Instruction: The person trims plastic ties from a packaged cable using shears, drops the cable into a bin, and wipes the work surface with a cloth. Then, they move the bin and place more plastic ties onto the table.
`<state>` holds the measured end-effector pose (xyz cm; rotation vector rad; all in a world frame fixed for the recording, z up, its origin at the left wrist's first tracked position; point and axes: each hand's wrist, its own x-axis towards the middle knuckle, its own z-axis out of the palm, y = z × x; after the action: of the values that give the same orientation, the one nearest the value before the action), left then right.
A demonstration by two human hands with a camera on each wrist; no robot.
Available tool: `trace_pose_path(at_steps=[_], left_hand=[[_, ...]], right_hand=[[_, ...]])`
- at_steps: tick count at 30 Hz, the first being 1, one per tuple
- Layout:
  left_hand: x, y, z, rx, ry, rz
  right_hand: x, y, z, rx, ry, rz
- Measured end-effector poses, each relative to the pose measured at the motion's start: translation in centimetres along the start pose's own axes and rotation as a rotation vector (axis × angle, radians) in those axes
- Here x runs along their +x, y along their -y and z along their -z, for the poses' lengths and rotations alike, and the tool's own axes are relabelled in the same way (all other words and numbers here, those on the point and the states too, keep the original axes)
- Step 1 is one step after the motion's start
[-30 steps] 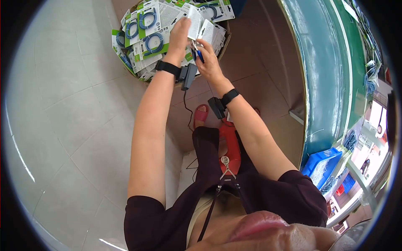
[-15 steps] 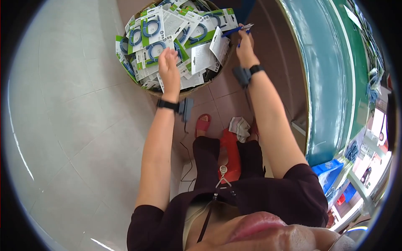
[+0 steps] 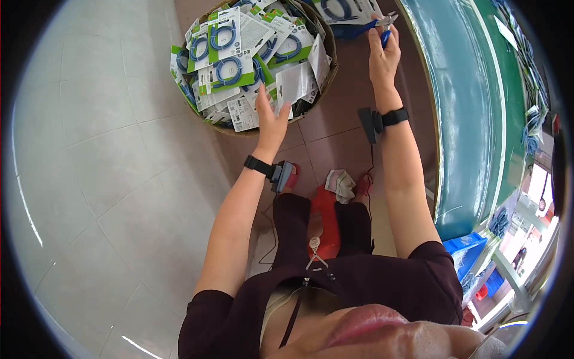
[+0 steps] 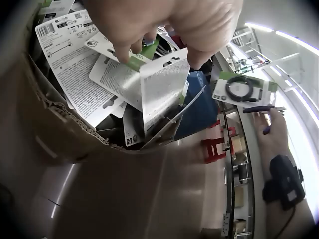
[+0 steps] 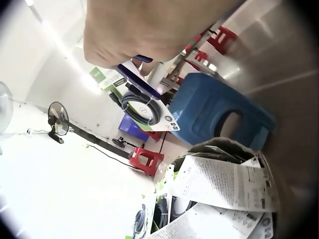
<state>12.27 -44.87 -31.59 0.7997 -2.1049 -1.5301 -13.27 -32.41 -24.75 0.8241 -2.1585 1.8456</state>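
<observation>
My right hand (image 3: 384, 57) holds pliers (image 3: 387, 20) with blue handles and metal jaws, away to the right of the round cardboard box (image 3: 330, 66). A carded cable package (image 3: 359, 11), a dark coil on a white and green card, shows right at the pliers' handle and that hand's fingers. In the right wrist view the handles (image 5: 142, 82) cross in front of the package (image 5: 144, 107). My left hand (image 3: 274, 122) hangs with fingers straight and thumb spread at the near rim of the box, over the packages (image 3: 228, 70). Nothing shows in its grasp.
Several carded cables fill the box to its rim, some face down, with white backs (image 4: 75, 59) showing. A green-topped table (image 3: 466, 119) curves along the right. A blue stool (image 5: 199, 109) stands beyond the box. A red seat (image 3: 324, 221) is between the legs.
The hands were together over the box, the left at a white card; they have parted. The right hand moved right with the pliers, and a cable package shifted out with it. The left drew back.
</observation>
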Motion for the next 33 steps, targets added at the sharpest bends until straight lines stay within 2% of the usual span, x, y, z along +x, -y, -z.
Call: trace_pose_path(at_steps=[1,4,8,13,16,19,21,23,24,26,28,29,30,32,33], left_hand=[[0.1,-0.2,0.2,0.013,0.017,0.02],[0.2,-0.7,1.4,0.047,0.04,0.062],[-1.4,-1.3,3.5,-0.041,0.028,0.069],[-6.9,-1.3,7.2,-0.115,0.0,0.146],[-11.1,0.3,9.3,-0.088,-0.11,0.228],[-14.6,1.8,11.5,-0.047,-0.119,0.378],[-15.9,2.8,12.7,-0.026,-0.143,0.396],[-16.6,3.3,13.1,-0.021,-0.116,0.418],[-16.2,3.5,13.4,-0.023,-0.12,0.419],[-13.9,4.4,14.0,-0.143,-0.186,0.365],[-9.0,5.6,15.9,0.049,-0.248,0.245],[-5.8,6.7,16.8,0.048,-0.294,0.187],[-2.6,7.6,17.8,0.05,-0.342,0.131],[2.8,8.9,19.8,0.347,-0.326,0.101],[5.2,9.8,20.3,0.353,-0.284,0.109]], right_hand=[[-0.2,0.8,0.2,0.0,-0.006,0.001],[-0.8,2.2,0.0,-0.229,-0.047,0.081],[-2.4,-0.5,-1.1,-0.293,-0.026,-0.019],[-3.3,-3.3,-3.4,-0.368,-0.02,-0.044],[-3.2,-6.0,-5.0,-0.358,-0.004,0.123],[-1.4,-5.3,-6.6,-0.455,0.106,0.065],[-1.4,-4.9,-7.1,-0.46,0.141,0.077],[-1.7,-4.4,-6.8,-0.448,0.159,-0.077],[-1.5,-4.5,-6.7,-0.447,0.166,-0.153],[-2.4,-7.2,-6.4,-0.48,0.204,-0.106],[-3.3,-10.1,-5.3,-0.565,0.253,-0.019],[-3.4,-10.3,-4.8,-0.589,0.245,-0.02],[-3.7,-10.6,-4.8,-0.516,0.248,-0.047],[-4.3,-11.2,-5.2,-0.389,0.315,-0.134],[-4.2,-11.7,-5.0,-0.339,0.37,-0.19]])
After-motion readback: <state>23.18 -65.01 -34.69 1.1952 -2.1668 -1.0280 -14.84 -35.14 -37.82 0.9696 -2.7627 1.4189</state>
